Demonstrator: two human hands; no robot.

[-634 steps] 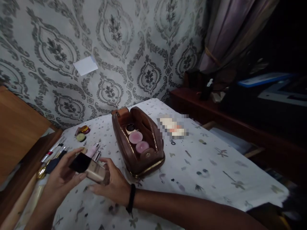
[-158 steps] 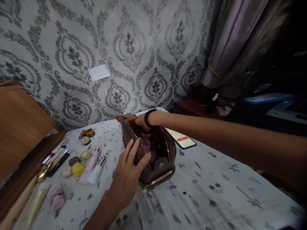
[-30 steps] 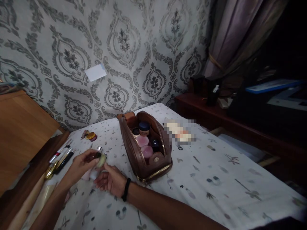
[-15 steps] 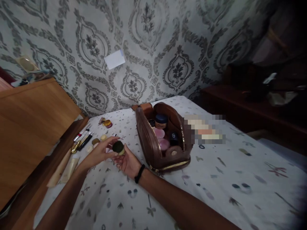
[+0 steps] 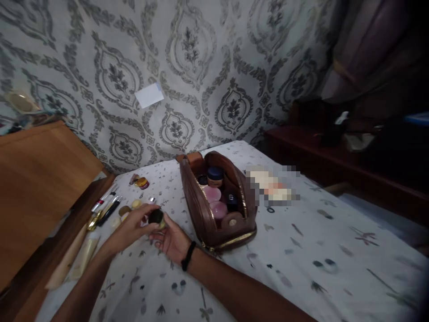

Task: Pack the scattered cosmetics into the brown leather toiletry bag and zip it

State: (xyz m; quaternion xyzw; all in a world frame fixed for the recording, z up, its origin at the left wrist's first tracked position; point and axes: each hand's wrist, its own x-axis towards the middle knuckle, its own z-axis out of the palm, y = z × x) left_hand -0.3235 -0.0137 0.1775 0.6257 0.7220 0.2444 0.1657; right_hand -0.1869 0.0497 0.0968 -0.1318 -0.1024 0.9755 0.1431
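Observation:
Between my two hands is a small jar (image 5: 156,218) with a dark lid facing up. My left hand (image 5: 136,226) grips its lid from the left, thumb and fingers around the rim. From the right, my right hand (image 5: 174,239) holds the jar's pale body; a black band circles that wrist. Just right of the hands stands a brown leather cosmetic bag (image 5: 214,230), its zipped top gaping. Inside it are a blue-lidded jar (image 5: 215,176), two pink round items (image 5: 217,209) and a black case (image 5: 232,201).
Left of my hands lie squeeze tubes (image 5: 85,256), several slim cosmetic sticks (image 5: 109,210) and small round pots (image 5: 124,210). A yellow-lidded jar (image 5: 142,183) stands farther back. A wooden panel (image 5: 43,179) borders the bed's left; a blurred-out item (image 5: 271,185) lies right of the bag.
The whole view has shifted, so the bag, bed and hands appear further left and slightly lower. Both hands still hold the small jar.

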